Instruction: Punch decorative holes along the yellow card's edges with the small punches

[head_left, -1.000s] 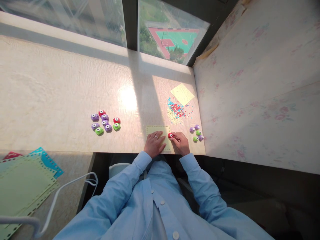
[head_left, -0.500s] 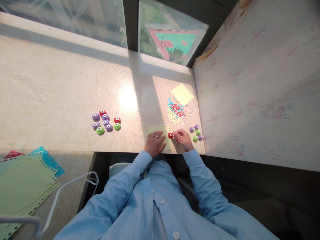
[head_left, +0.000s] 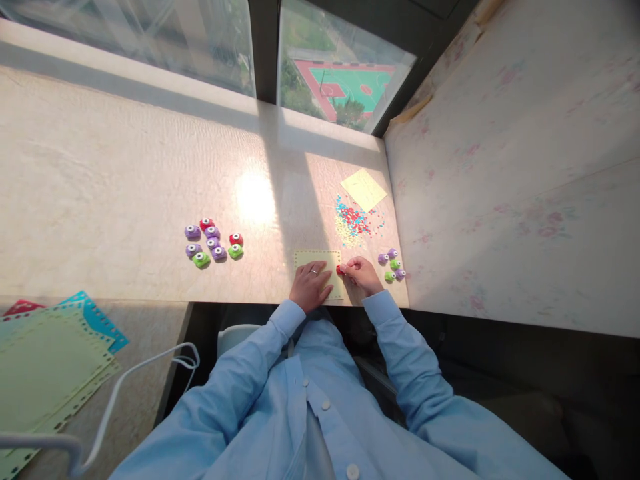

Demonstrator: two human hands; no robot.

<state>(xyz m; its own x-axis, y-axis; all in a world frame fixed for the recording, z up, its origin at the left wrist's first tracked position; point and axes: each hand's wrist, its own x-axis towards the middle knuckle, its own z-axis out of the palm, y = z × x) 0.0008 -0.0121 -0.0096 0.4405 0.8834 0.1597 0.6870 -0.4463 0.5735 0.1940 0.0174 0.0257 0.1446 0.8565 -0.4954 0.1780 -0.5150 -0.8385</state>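
A pale yellow-green paper sheet (head_left: 324, 256) with a row of small punched holes along its edges lies near the table's front edge. My left hand (head_left: 310, 287) rests flat on it, fingers spread, a ring on one finger. At the sheet's right edge sits a small red craft punch (head_left: 339, 270). The fingers of my right hand (head_left: 364, 275) are closed on this punch and cover part of it. Right of that hand stand several purple and green craft punches (head_left: 395, 265).
Behind the sheet lies a pile of red, blue and yellow paper bits (head_left: 354, 219), beside a yellow paper (head_left: 364, 189). More craft punches (head_left: 212, 243) stand left. Punched coloured sheets (head_left: 45, 367) and a white cable (head_left: 115, 400) are at lower left. A papered wall (head_left: 500, 200) bounds the right.
My right hand has shifted slightly left, and its fingers now cover the top of the red craft punch. My left hand stays flat on the sheet.
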